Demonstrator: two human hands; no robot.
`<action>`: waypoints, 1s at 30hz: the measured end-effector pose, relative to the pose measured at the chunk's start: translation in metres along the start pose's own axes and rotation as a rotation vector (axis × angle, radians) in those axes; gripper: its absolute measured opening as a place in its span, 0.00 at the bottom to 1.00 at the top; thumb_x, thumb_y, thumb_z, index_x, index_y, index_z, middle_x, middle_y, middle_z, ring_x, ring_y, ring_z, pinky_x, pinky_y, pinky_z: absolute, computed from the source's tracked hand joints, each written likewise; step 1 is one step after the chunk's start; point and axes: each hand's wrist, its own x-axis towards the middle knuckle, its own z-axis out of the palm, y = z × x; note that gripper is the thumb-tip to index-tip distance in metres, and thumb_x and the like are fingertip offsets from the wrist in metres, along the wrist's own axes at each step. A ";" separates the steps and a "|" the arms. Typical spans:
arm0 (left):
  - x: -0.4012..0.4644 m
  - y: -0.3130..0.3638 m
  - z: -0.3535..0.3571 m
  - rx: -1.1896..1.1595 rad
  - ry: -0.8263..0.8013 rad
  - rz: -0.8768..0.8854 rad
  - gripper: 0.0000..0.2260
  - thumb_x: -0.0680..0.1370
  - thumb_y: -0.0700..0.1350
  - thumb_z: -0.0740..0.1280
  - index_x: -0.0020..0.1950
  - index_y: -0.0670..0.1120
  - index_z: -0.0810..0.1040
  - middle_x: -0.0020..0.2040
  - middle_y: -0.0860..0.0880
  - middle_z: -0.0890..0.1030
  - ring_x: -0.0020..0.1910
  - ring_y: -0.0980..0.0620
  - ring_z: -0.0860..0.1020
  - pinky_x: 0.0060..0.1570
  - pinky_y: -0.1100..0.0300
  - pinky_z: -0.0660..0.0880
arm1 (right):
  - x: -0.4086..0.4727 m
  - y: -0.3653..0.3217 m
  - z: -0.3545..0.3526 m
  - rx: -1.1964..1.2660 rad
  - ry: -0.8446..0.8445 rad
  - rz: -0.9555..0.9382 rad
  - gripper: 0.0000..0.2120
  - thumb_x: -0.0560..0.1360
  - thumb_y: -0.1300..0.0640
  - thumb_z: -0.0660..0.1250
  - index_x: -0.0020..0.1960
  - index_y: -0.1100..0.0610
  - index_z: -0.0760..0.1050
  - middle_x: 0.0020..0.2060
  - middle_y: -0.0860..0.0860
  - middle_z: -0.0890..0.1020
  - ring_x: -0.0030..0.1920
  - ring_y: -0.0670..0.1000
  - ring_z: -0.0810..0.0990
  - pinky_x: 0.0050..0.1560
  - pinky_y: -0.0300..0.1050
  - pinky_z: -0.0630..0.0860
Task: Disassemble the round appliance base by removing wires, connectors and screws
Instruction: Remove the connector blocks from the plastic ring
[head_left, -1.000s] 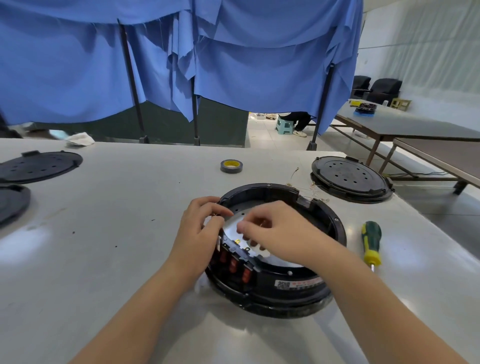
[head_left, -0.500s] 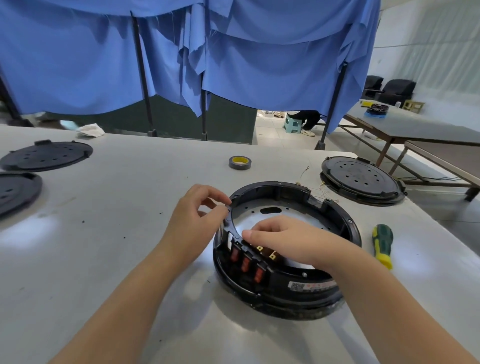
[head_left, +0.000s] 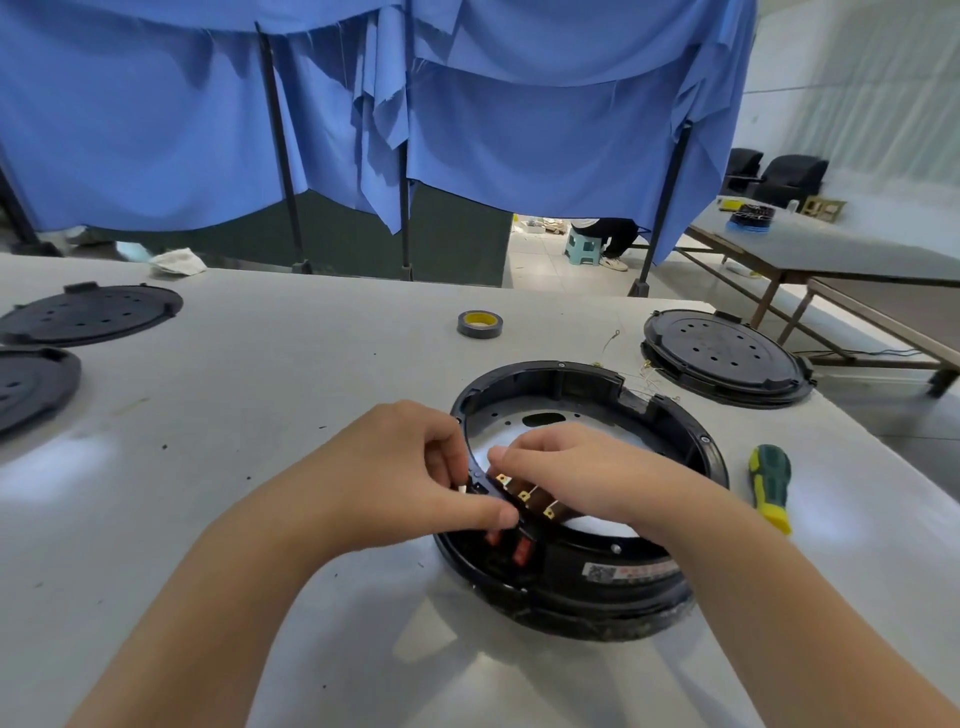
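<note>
Head view: round appliance base (head_left: 582, 499) on the white table (head_left: 260, 415), near edge. Left hand (head_left: 405, 478) pinching the rim by the brass terminals (head_left: 524, 496); right hand (head_left: 576, 473) curled inside, grasp hidden. Best braced firmly, each connector pulled straight off. Screwdriver (head_left: 770, 486) lying just right.

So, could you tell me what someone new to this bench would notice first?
Most likely the round black appliance base in the middle of the grey table, with the left hand gripping its near-left rim and the right hand reaching inside by the brass terminals. Next, the green-and-yellow screwdriver lying just right of the base, and the blue curtain hanging behind the table.
</note>
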 end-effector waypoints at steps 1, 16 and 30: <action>-0.001 0.003 -0.002 0.039 -0.018 -0.015 0.18 0.58 0.62 0.78 0.35 0.52 0.79 0.33 0.54 0.81 0.34 0.57 0.79 0.36 0.56 0.76 | 0.000 -0.001 0.001 -0.001 0.000 0.006 0.15 0.75 0.38 0.63 0.45 0.48 0.79 0.43 0.47 0.82 0.51 0.50 0.80 0.61 0.54 0.75; -0.010 -0.007 0.014 0.173 0.047 0.013 0.19 0.60 0.68 0.73 0.36 0.54 0.80 0.33 0.59 0.80 0.32 0.61 0.75 0.31 0.63 0.66 | 0.000 0.005 0.005 0.057 0.016 0.005 0.17 0.70 0.35 0.67 0.49 0.46 0.80 0.48 0.48 0.84 0.51 0.50 0.80 0.59 0.53 0.76; -0.012 -0.015 0.021 -0.006 0.079 0.056 0.17 0.61 0.63 0.76 0.34 0.51 0.79 0.33 0.58 0.79 0.30 0.57 0.74 0.33 0.56 0.71 | -0.002 0.002 0.004 -0.017 -0.032 -0.065 0.13 0.76 0.39 0.63 0.56 0.44 0.76 0.53 0.51 0.81 0.54 0.54 0.79 0.62 0.57 0.73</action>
